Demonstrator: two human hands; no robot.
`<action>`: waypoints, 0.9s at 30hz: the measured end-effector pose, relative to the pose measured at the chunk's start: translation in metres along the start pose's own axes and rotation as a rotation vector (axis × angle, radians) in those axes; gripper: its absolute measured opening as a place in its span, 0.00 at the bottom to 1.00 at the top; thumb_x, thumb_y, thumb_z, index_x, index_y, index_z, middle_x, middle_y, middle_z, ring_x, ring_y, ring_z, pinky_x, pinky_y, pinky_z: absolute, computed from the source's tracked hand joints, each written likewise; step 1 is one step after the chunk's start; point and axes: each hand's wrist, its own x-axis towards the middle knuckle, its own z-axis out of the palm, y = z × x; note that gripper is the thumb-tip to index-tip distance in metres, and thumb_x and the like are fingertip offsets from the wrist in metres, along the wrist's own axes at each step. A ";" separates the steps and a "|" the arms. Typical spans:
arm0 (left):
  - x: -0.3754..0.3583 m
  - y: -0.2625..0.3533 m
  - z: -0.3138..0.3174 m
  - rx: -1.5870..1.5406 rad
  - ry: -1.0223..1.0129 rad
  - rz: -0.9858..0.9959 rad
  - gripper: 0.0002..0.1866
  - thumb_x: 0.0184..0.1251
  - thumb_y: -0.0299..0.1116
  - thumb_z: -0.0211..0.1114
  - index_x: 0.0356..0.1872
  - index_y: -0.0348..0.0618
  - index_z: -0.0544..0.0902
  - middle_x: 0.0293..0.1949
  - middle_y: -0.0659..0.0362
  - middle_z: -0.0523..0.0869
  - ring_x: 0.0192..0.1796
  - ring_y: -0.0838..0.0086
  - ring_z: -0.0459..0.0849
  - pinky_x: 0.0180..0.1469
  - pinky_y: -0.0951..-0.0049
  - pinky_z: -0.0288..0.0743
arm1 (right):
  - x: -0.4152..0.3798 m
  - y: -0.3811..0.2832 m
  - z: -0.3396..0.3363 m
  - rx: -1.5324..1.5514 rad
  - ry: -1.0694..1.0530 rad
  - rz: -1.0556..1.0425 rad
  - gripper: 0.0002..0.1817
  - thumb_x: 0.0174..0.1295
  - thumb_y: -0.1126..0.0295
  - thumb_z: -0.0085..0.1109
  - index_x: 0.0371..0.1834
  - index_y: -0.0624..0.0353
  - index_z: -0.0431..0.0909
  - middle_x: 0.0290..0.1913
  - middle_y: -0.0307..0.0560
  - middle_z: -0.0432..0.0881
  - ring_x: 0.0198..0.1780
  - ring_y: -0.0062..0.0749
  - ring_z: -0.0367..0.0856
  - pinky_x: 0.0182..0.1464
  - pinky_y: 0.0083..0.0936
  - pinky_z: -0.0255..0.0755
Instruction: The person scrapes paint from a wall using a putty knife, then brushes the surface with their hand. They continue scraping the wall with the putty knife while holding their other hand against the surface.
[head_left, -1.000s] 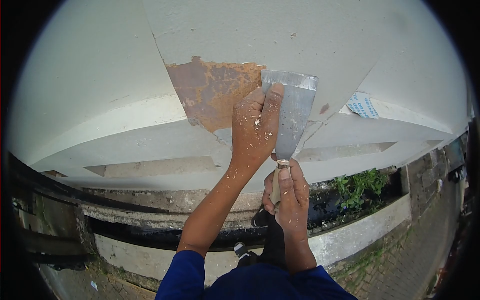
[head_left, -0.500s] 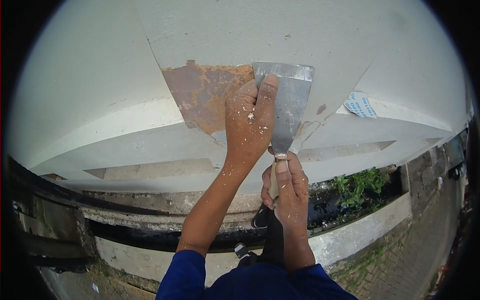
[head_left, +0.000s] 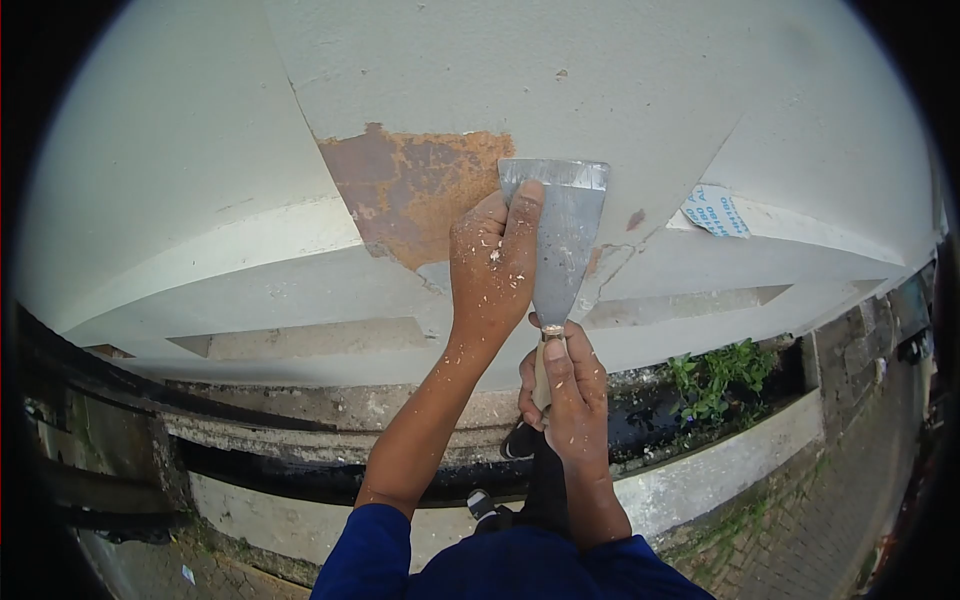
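A wide paint scraper (head_left: 568,240) is held blade up against the pale painted wall (head_left: 450,70). My right hand (head_left: 568,385) is wrapped round its light handle. My left hand (head_left: 495,255) grips the blade's left edge, thumb laid on the front face and the other fingers partly hidden behind. Whitish flakes dot both hands and the left forearm. Left of the blade, a bare patch (head_left: 400,185) of brown and orange shows where the paint is gone. Below and right of the blade, a crack (head_left: 620,262) and small chipped spots mark the wall.
A piece of sandpaper (head_left: 716,211) with blue print on its back rests on the wall's ledge at right. Below runs a dark drainage channel (head_left: 330,475) with a concrete kerb (head_left: 720,460). Green plants (head_left: 720,380) grow in it at right. My shoes show near the kerb.
Both hands and the scraper have moved down and slightly left, so the blade edge sits lower on the wall. The grip is the same.
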 end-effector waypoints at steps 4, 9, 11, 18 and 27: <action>0.003 0.007 0.001 -0.107 -0.020 -0.080 0.22 0.64 0.41 0.51 0.12 0.39 0.67 0.11 0.63 0.64 0.18 0.82 0.58 0.20 0.74 0.53 | 0.002 -0.006 0.005 0.034 0.016 -0.017 0.16 0.66 0.65 0.38 0.52 0.61 0.62 0.20 0.36 0.64 0.17 0.11 0.58 0.18 0.10 0.57; -0.005 -0.014 0.007 -0.083 -0.031 -0.053 0.23 0.64 0.41 0.51 0.11 0.38 0.66 0.11 0.63 0.64 0.18 0.80 0.58 0.21 0.73 0.53 | -0.001 0.002 -0.003 -0.015 0.060 0.001 0.15 0.66 0.64 0.39 0.51 0.61 0.63 0.20 0.37 0.65 0.16 0.12 0.58 0.17 0.10 0.57; -0.003 -0.009 0.006 -0.027 -0.031 -0.042 0.23 0.64 0.41 0.51 0.11 0.38 0.65 0.11 0.63 0.64 0.18 0.81 0.58 0.20 0.73 0.53 | 0.000 0.001 -0.007 -0.008 0.048 -0.009 0.15 0.66 0.64 0.39 0.51 0.61 0.63 0.20 0.37 0.65 0.16 0.12 0.59 0.17 0.10 0.56; -0.029 0.000 0.003 -0.111 -0.029 -0.155 0.20 0.65 0.39 0.49 0.15 0.37 0.68 0.11 0.62 0.66 0.17 0.81 0.59 0.19 0.73 0.55 | -0.003 0.013 -0.006 0.015 0.083 -0.018 0.15 0.65 0.64 0.40 0.49 0.62 0.64 0.20 0.37 0.65 0.16 0.12 0.59 0.16 0.10 0.56; -0.031 -0.019 -0.002 -0.068 -0.130 -0.111 0.19 0.65 0.38 0.50 0.17 0.35 0.69 0.13 0.60 0.68 0.18 0.80 0.62 0.21 0.74 0.57 | -0.002 0.019 -0.002 -0.019 0.103 -0.092 0.15 0.66 0.62 0.37 0.47 0.61 0.64 0.18 0.38 0.67 0.11 0.13 0.61 0.11 0.09 0.52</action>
